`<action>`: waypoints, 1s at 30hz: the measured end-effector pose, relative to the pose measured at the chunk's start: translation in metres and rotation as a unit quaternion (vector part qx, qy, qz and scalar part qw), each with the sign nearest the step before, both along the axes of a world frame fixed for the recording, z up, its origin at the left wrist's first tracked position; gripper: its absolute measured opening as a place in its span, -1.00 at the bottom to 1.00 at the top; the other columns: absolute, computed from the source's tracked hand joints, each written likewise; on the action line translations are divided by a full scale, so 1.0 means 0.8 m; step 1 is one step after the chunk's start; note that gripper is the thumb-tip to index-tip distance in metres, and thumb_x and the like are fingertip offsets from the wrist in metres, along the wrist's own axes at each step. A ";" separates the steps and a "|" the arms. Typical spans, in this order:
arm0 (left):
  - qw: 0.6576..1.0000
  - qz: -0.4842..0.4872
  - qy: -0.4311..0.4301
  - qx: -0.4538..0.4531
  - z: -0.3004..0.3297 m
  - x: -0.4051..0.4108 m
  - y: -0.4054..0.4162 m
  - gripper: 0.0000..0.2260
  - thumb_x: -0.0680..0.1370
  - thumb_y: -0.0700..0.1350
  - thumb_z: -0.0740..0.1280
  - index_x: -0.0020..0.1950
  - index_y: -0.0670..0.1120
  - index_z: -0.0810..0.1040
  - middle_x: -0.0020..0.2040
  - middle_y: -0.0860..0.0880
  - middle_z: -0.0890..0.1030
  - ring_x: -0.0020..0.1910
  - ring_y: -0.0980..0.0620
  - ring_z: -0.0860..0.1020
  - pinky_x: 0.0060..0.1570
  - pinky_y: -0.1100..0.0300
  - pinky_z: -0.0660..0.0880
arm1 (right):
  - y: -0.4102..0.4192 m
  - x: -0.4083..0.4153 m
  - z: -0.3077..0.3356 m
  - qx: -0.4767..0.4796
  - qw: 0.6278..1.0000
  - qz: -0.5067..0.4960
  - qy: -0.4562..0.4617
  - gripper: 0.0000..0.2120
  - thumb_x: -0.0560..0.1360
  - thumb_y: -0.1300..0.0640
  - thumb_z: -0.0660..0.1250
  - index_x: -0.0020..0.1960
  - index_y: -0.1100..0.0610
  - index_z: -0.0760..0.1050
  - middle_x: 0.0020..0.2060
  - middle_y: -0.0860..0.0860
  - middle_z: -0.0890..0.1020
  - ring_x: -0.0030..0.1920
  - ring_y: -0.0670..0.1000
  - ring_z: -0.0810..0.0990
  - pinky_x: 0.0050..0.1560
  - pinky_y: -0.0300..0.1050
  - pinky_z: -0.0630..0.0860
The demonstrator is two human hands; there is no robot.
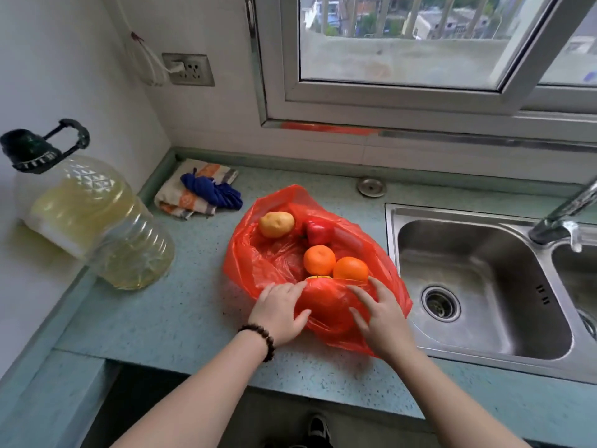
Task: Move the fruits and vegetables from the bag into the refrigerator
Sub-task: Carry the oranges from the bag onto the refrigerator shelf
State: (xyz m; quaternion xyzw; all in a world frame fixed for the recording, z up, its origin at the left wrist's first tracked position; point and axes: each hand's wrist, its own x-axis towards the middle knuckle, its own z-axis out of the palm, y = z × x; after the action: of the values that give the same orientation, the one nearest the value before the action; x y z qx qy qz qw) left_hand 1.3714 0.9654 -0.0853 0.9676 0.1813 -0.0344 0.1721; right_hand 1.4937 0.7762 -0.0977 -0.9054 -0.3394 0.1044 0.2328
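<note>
Red bag point(258, 253) lies open near the bench front edge, beside the sink point(478, 286). Left hand point(279, 313) and right hand point(384, 321) rest flat, fingers straight, on its thin, slippery film. Oranges point(319, 259) firm; cup individually.

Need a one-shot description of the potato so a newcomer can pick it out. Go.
Find the steel sink; left of it on the counter lies an open red bag. The potato sits at the bag's far left, beside a red pepper. It is the only pale yellow-brown piece; the two oranges nearer the hands are bright orange.
</note>
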 end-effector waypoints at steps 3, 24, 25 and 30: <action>0.999 -0.025 -0.023 0.001 -0.011 -0.016 -0.014 -0.49 0.54 0.12 0.18 0.46 0.00 0.26 0.33 0.05 0.45 0.35 0.07 0.35 0.46 0.11 0.09 | -0.012 -0.020 -0.012 -0.019 1.000 -0.006 -0.001 -0.60 0.47 -0.01 0.34 0.30 -0.11 0.44 0.37 0.15 0.37 0.37 0.18 0.35 0.38 0.08 0.25; 0.987 0.036 -0.149 -0.044 -0.006 0.060 0.020 -0.39 0.49 0.27 0.06 0.42 -0.07 0.31 0.42 -0.08 0.35 0.42 -0.05 0.27 0.41 0.01 0.21 | 0.051 0.021 0.022 0.040 0.988 -0.042 -0.141 -0.68 0.46 -0.04 0.18 0.13 0.04 0.52 0.16 0.11 0.53 0.14 0.17 0.49 0.13 0.06 0.47; 0.990 0.042 -0.128 -0.051 -0.008 0.073 0.025 -0.39 0.50 0.26 0.08 0.44 -0.07 0.28 0.45 -0.09 0.31 0.45 -0.05 0.23 0.43 0.02 0.18 | 0.058 0.028 0.021 0.034 0.990 -0.036 -0.134 -0.67 0.46 -0.04 0.17 0.13 0.05 0.52 0.17 0.12 0.53 0.15 0.18 0.49 0.16 0.07 0.46; 0.990 0.070 -0.063 -0.102 -0.030 0.116 0.032 -0.40 0.51 0.15 0.26 0.47 -0.08 0.23 0.45 -0.08 0.28 0.44 -0.06 0.22 0.43 0.06 0.16 | 0.074 0.048 -0.009 -0.015 0.999 -0.018 -0.030 -0.58 0.47 -0.04 0.21 0.31 0.03 0.42 0.35 0.14 0.38 0.34 0.20 0.35 0.33 0.09 0.34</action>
State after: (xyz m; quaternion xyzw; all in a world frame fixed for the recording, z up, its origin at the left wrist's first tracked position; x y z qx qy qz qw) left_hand 1.4642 0.9907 -0.1096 0.9302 0.2328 0.0207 0.2832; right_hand 1.5318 0.8356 -0.1048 -0.9177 -0.3278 0.0780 0.2103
